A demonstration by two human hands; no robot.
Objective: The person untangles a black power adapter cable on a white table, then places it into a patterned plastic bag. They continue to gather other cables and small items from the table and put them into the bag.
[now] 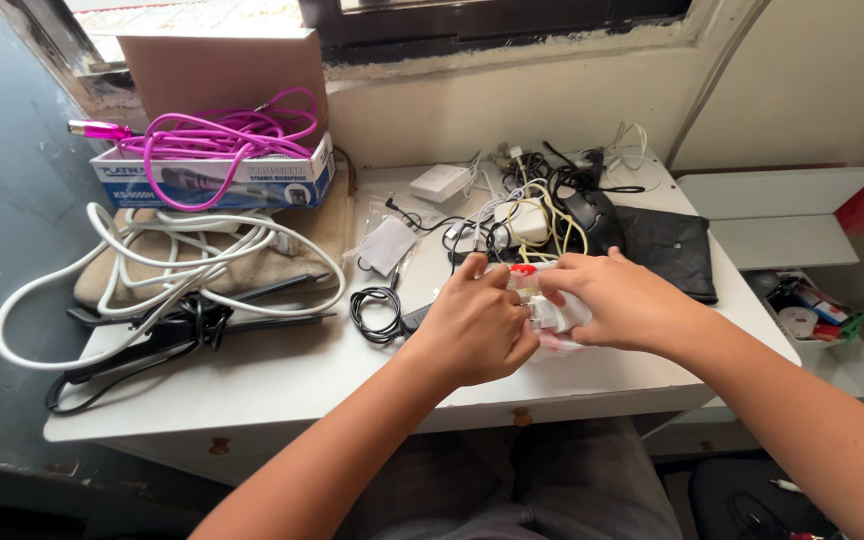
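Two hands: your left hand (472,325) and right hand (617,300) both grip the white adapter (555,314).
Axis: unclear, adapter mostly hidden.
Surface: white table (282,385), black pouch (674,250) just behind adapter.

cable on the box (214,135): we see bright magenta pink.
box (214,182): we see blue and white.
thick cable (167,262): white, on a beige cloth (297,262).
hair straightener (177,330): black.
pouch (674,250): black.
small thing (550,310) between our left hand (472,325) and right hand (617,300): white, with a red bit on top.
table (282,380): white.
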